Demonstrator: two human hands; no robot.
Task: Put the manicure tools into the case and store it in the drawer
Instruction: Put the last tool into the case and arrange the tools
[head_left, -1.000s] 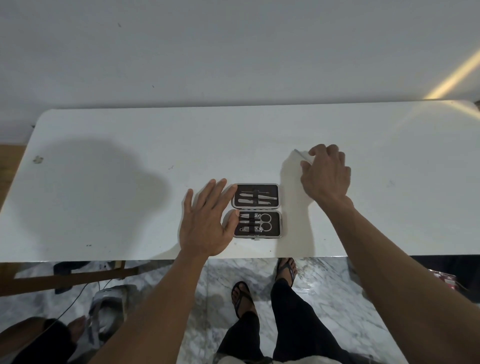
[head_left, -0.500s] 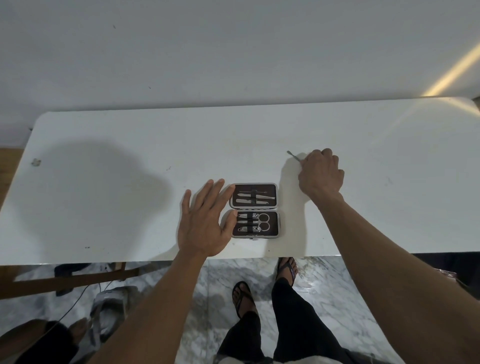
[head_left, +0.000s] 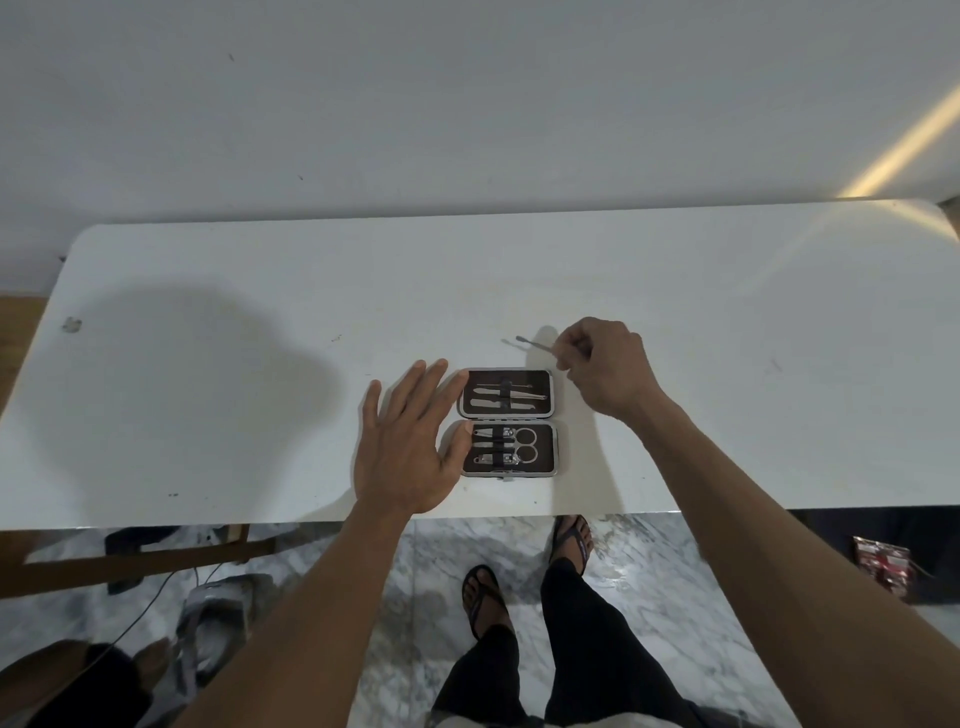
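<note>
Steel probe pinched in the right hand above the open case

Thin metal tool (head_left: 535, 345) sticks out leftward from the pinching fingertips of the right hand (head_left: 602, 371), lifted off the white table (head_left: 208, 312). Just below and left of that grip, the open manicure case (head_left: 508, 422) lies flat, tools strapped in both halves. Left hand (head_left: 410, 447) rests splayed and empty, its fingertips touching the case's left edge.

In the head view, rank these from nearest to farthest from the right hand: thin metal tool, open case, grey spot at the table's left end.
1. Thin metal tool: pinched in the right hand, tip pointing left.
2. Case: open, just below-left of that hand.
3. Grey spot: far left on the table.
</note>
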